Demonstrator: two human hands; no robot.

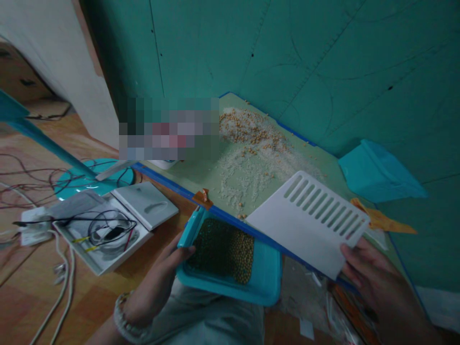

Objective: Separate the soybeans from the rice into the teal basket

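My left hand (pixel 168 266) grips the left rim of a turquoise tray (pixel 268 275), its thumb over the edge. Inside the tray, a dark green mass of small grains (pixel 212 244) lies beside yellow soybeans (pixel 243 254). My right hand (pixel 370 268) pinches the lower right edge of a white slotted plastic board (pixel 294 220), held tilted over the table edge. The board's lower left corner is close to a few loose beans. On the pale green tabletop (pixel 194 175), white rice-like grains (pixel 244 175) are spread beside a heap mixed with yellow beans (pixel 247 127).
A turquoise pouch (pixel 377 172) and an orange-yellow piece (pixel 384 218) lie at the table's right. Left of the table are an open white box (pixel 104 239) with cables and a turquoise stand base (pixel 122 177). A green wall (pixel 287 57) rises behind. A blurred patch hides the table's far left.
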